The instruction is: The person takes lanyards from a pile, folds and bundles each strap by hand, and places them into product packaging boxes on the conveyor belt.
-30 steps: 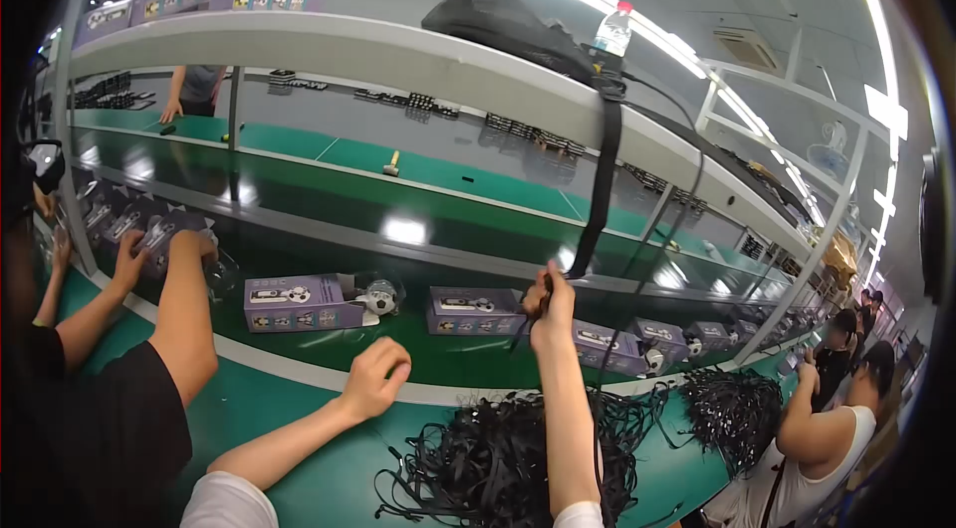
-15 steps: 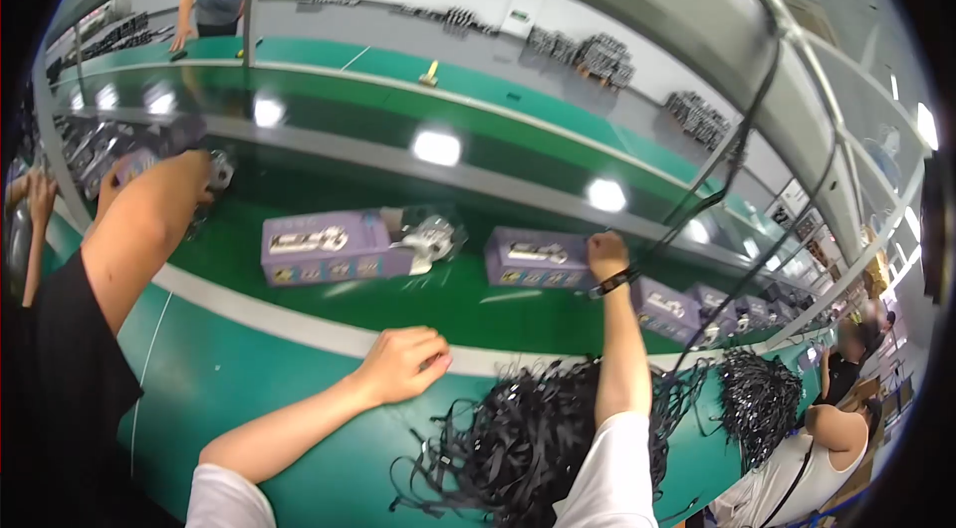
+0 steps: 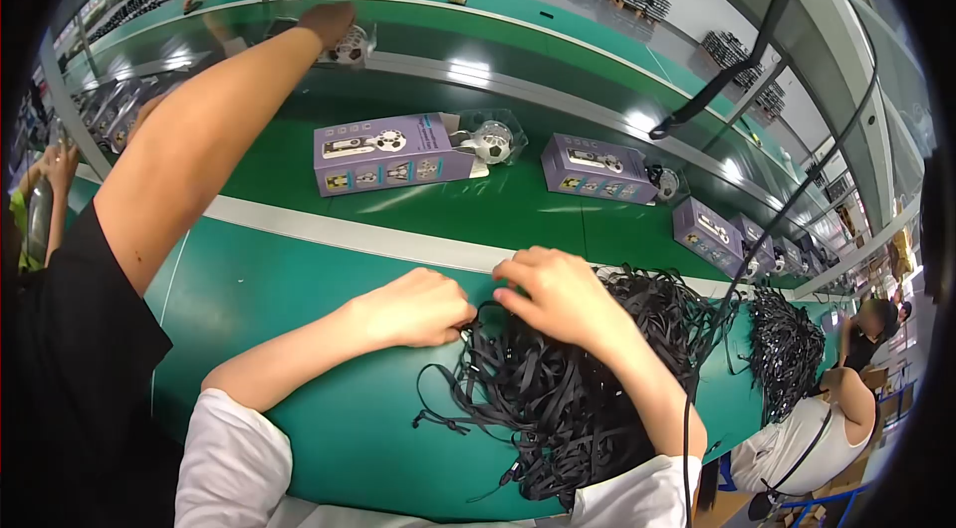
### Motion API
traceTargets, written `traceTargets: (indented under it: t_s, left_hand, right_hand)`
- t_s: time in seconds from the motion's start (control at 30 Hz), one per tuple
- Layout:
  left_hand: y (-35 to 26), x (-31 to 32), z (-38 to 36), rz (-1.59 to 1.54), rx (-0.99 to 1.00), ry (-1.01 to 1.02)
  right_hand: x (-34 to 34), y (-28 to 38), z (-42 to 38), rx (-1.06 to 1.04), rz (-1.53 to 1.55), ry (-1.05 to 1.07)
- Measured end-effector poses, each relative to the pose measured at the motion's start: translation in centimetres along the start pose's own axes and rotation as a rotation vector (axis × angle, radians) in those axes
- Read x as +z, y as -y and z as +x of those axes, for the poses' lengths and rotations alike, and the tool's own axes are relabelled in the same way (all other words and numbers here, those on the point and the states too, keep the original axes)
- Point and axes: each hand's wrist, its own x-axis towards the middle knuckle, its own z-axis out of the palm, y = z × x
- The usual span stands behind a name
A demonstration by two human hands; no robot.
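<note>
Close together — left hand knuckles-up, right hand half-curled.

Head camera: the single view, from the person's own head, facing forward and down across the bench.
Left hand and right hand: seen from above and behind, close to the lens.
Bench far edge: crosses the view's middle, slanting down rightward.
Green belt: beyond that edge, farther off, seen obliquely from above.
Wide lens: bends straight edges into curves; dark corners frame the view.
</note>
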Motion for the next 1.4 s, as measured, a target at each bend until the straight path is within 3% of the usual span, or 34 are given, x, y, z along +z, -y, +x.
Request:
traceTargets:
  t_s: [0.03, 0.17, 0.2, 0.23, 0.3, 0.37, 0.4, 0.43, 0.5, 0.57, 0.63, 0.7, 0.77, 0.8, 0.83, 0.9, 0.97, 1.03, 1.1, 1.17, 1.23, 1.33, 1.4]
  left_hand:
    - [0.1, -0.2, -0.4, 0.014, -0.013, -0.030]
    - [0.4, -4.3, -2.5, -0.049, 0.134, -0.766]
    - [0.0, -6.0, -3.2, -0.120, 0.112, -0.922]
    - [-0.3, -7.7, -4.0, -0.194, 0.090, -1.077]
    - [-0.7, -10.4, -5.7, -0.176, -0.010, -1.449]
    - [0.2, -11.7, -7.0, -0.438, -0.122, -1.697]
    - [1.4, -11.5, -7.4, -0.467, -0.146, -1.713]
    - [1.4, -11.1, -7.3, -0.400, -0.204, -1.557]
    - [0.2, -11.4, -6.9, -0.035, -0.441, -0.709]
    - [-1.0, -10.8, -5.9, -0.059, -0.141, -0.683]
    - [-2.8, -10.8, -2.3, -0.739, 0.271, -0.908]
    - [-6.5, -10.7, 1.5, -1.258, 0.588, -0.783]
    - [-8.7, -11.4, 1.7, -1.318, 0.559, -0.299]
    - [-8.7, -11.7, 1.1, -1.385, 0.470, -0.181]
    - [-9.1, -12.5, 0.3, -1.250, 0.266, -0.406]
    - [-6.9, -13.7, -0.3, -1.401, 0.269, -0.664]
    - [-5.6, -16.5, -2.3, -1.290, 0.220, -0.770]
    - [-7.8, -18.2, -2.6, -0.930, 0.183, -0.782]
    - [-10.7, -19.3, -2.1, -0.522, 0.270, -0.858]
    - [-12.1, -20.6, -1.9, -0.159, 0.272, -0.957]
    - [-12.8, -22.4, -2.9, -0.174, 0.304, -0.924]
    - [-13.7, -24.8, -5.6, 0.001, 0.397, -1.227]
    - [-13.5, -24.4, -6.6, -0.121, 0.389, -1.244]
  right_hand:
    - [0.3, 1.1, -0.1, -0.028, -0.002, -0.015]
    - [1.5, 3.9, -0.2, 0.053, 0.372, -0.147]
    - [1.7, 4.0, -0.3, 0.153, 0.631, 0.029]
    - [2.6, 4.1, -0.3, 0.093, 0.802, 0.004]
    - [0.4, 4.2, -0.3, 0.161, 1.129, 0.328]
    - [-3.9, 6.1, -0.7, 0.401, 1.116, 0.088]
    - [-4.7, 5.9, -0.3, 0.334, 1.171, -0.155]
    - [-6.6, 5.7, -0.5, 0.354, 1.161, -0.301]
    - [-10.2, 4.3, -0.4, 0.211, 1.304, -0.350]
    - [-13.6, 5.8, 1.1, 0.111, 1.211, -0.271]
    - [-16.0, 9.4, 3.1, 0.134, 0.996, -0.281]
    - [-18.1, 11.3, 4.7, -0.031, 0.841, -0.255]
    - [-19.6, 13.4, 5.2, -0.111, 0.945, -0.479]
    - [-20.3, 13.2, 5.1, -0.170, 0.987, -0.602]
    - [-21.1, 12.3, 4.3, -0.280, 1.069, -0.676]
    - [-21.2, 10.3, 1.2, -0.290, 1.318, -0.629]
    - [-18.7, 8.6, -0.4, 0.003, 1.185, -0.638]
    - [-15.2, 8.2, 0.0, 0.131, 1.172, -0.484]
    - [-11.7, 7.6, 1.0, 0.124, 0.966, -0.312]
    - [-10.6, 8.3, 0.8, 0.158, 1.030, -0.255]
    - [-11.5, 7.7, 0.8, 0.131, 1.287, -0.276]
    - [-14.1, 8.8, 1.1, -0.016, 1.195, -0.365]
    - [-14.8, 8.4, 1.0, -0.057, 1.186, -0.328]
